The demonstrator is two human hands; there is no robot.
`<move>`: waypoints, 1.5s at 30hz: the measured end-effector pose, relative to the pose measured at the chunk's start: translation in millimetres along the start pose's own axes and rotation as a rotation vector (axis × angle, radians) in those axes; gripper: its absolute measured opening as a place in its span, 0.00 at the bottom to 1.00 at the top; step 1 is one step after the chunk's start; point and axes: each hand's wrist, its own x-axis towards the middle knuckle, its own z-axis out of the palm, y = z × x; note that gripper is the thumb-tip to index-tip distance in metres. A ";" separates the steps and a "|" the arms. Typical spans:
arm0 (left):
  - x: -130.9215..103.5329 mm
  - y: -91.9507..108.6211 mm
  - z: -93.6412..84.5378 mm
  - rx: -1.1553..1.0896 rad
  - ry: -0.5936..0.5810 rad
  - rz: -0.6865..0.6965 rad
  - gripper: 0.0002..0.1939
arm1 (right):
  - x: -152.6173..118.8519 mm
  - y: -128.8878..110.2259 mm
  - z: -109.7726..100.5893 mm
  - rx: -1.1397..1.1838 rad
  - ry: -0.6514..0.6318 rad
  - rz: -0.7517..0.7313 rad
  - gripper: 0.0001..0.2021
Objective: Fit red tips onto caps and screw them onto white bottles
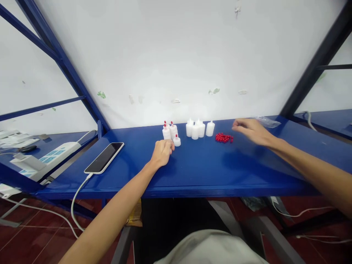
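My left hand point(162, 152) is closed, with its curled fingers at the side of a small white squeeze bottle point(177, 142) that has a red cap. That bottle looks tilted, and the fingers partly hide their grip. Just behind stand several white bottles point(173, 129) with red caps. To their right are several white bottles point(195, 132) without caps, one of them point(210, 129) a little apart. A pile of small red caps point(223, 138) lies on the blue table. Right of the pile, my right hand point(249, 130) hovers with thumb and fingers curled together; what they hold, if anything, is hidden.
A phone point(104, 158) on a white cable lies at the left of the blue table point(192, 172). A clear plastic bag point(265, 121) sits behind my right hand. Blue frame posts point(68, 69) rise at the left, beside a power strip point(56, 156). A white wall stands behind.
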 end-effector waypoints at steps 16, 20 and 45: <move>2.2 -3.1 1.1 0.095 -0.060 0.019 0.27 | 5.8 22.2 8.3 -0.085 -0.394 0.124 0.43; 2.2 -3.1 1.2 0.103 -0.070 0.018 0.28 | 16.9 32.8 12.1 -0.057 -0.432 0.092 0.38; 1.2 2.3 1.0 0.028 -0.117 0.012 0.28 | 3.3 -16.3 7.6 -0.037 -0.038 -0.068 0.17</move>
